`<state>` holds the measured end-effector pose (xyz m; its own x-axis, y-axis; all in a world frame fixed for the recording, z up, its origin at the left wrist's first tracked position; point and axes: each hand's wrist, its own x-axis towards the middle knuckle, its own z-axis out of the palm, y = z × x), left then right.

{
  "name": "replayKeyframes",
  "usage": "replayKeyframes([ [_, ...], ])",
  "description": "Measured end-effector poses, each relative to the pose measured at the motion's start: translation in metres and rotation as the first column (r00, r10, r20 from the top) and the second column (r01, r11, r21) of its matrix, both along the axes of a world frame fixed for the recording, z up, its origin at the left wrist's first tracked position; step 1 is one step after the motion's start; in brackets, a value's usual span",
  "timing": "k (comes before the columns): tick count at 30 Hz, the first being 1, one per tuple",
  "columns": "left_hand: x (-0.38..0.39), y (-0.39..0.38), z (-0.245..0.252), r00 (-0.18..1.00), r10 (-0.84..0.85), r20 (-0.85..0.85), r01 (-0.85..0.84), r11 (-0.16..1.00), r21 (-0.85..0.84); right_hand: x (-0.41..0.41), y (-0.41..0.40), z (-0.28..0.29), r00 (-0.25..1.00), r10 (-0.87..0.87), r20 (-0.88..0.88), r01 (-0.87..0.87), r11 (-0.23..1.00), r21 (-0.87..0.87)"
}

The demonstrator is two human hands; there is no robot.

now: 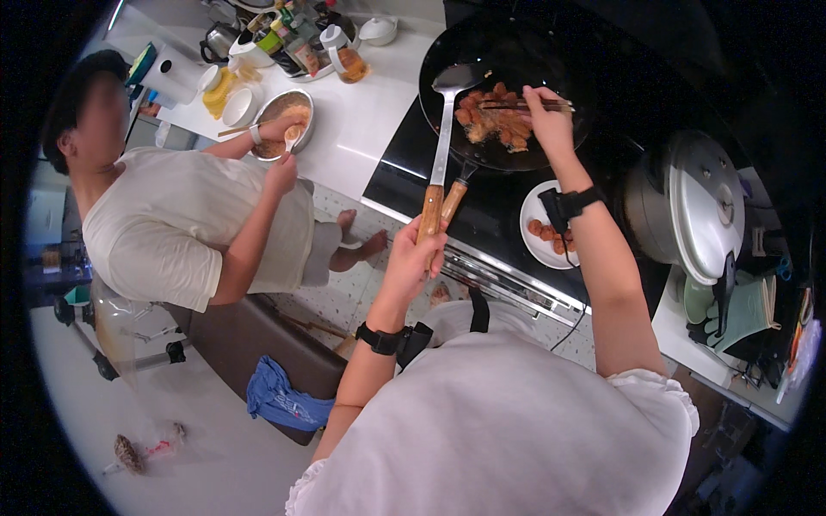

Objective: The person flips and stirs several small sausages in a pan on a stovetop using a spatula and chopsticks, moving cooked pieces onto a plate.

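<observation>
My left hand (412, 259) grips the wooden handle of a metal wok spatula (444, 145), whose blade lies over the far left part of a black wok (477, 161). Browned meatballs or fried pieces (510, 126) sit in a cluster in oil in the wok. In my right hand (548, 122) is a pair of chopsticks (510, 105), their tips at those pieces. The wok's own wooden handle (454, 201) is beside the spatula handle. Near my right forearm, a white plate (535, 248) bears several browned balls (546, 232), partly hidden by the wrist strap and its cable.
At the left a person (174, 213) holds a white spoon (292, 137) over a metal bowl (308, 129) of mixture. Bottles, a glass jug (352, 64) and white bowls (239, 108) stand on the counter. A large pressure cooker (690, 200) is at the right, near green oven mitts (742, 309).
</observation>
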<state>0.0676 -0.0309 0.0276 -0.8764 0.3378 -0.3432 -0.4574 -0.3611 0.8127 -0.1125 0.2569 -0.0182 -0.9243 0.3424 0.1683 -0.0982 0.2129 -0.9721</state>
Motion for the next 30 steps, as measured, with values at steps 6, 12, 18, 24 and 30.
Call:
replayKeyframes([
  [6,0.002,-0.001,-0.005,0.999,0.037,0.038,-0.036,0.999,-0.007,-0.037,-0.029,-0.031,0.991,-0.118,0.055,0.114,0.991,0.073],
  [12,-0.001,0.001,0.000,0.998,0.044,0.036,-0.044,0.999,-0.012,-0.063,-0.027,-0.046,0.966,-0.178,0.188,0.225,0.935,-0.275],
  [18,0.000,-0.004,-0.003,0.997,0.072,0.027,-0.071,0.997,-0.006,-0.025,-0.046,0.007,0.960,0.225,0.167,-0.188,0.959,-0.213],
  [24,0.001,-0.006,-0.004,0.998,0.053,0.017,-0.053,0.999,-0.013,-0.026,-0.022,0.017,0.992,-0.014,0.129,0.007,0.999,0.050],
  [30,0.003,-0.010,-0.002,0.998,0.066,0.012,-0.066,0.998,-0.025,-0.041,-0.029,0.001,0.980,-0.101,0.170,0.098,0.995,0.026],
])
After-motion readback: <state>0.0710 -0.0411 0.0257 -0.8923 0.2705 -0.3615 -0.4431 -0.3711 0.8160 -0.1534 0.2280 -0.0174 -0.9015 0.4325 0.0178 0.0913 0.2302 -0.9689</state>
